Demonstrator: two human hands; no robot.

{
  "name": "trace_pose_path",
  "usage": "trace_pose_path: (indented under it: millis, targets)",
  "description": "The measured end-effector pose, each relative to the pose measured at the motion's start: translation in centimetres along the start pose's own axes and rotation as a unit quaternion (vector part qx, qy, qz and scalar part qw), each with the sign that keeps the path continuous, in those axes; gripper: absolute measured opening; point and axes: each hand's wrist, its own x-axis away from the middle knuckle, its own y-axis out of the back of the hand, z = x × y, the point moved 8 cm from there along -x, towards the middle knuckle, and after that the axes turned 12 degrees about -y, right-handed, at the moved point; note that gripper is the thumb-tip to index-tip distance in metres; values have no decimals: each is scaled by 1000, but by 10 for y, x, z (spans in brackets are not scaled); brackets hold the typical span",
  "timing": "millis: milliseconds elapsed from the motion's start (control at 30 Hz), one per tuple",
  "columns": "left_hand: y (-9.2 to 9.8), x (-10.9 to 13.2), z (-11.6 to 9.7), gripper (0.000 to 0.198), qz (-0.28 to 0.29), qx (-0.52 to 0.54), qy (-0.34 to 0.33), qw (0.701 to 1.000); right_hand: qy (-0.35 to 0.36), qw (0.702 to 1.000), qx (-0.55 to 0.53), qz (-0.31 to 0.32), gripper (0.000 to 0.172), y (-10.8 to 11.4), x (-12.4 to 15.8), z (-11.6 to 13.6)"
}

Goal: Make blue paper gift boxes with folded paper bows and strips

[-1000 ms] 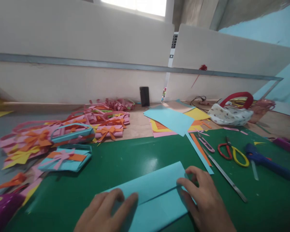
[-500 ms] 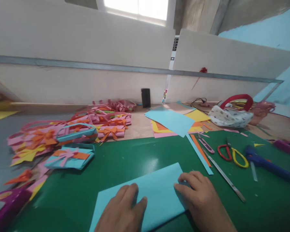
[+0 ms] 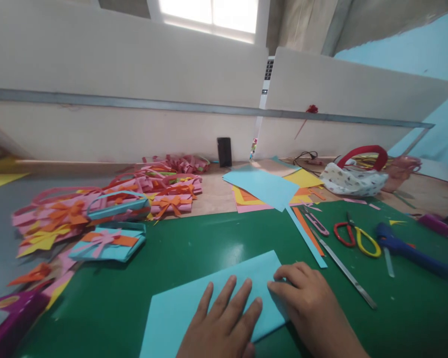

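Blue paper (image 3: 171,308) lies on a glossy green surface (image 3: 194,248) facing pale panels (image 3: 134,59).

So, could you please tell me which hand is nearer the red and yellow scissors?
Right. The right hand, touching the blue paper, is left of the scissors; the left hand, spread on that paper, is farther left.

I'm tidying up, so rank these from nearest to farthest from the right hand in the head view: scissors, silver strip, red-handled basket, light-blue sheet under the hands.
From the right hand:
1. Light-blue sheet: at its fingertips, leftward.
2. Silver strip: just to its right.
3. Scissors: right, farther forward.
4. Red-handled basket: back right.
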Motion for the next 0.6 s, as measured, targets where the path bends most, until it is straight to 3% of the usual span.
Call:
trace_pose_path:
  millis: [167,267,333,433,600]
  targets:
    - [2,5,0,37,6,-42,1,999,8,1000,14,11,34,1,-2,0]
    - [3,5,-1,38,10,-44,-2,999,36,998,34,-28,32,12,2,4]
    - [3,4,-1,38,10,-44,-1,999,77,993,77,-52,24,16,10,10]
    - [3,4,0,38,4,-42,6,999,143,977,146,-61,28,11,30,21]
    - [3,4,2,38,1,-21,18,1000,145,961,226,-69,32,5,49,12]
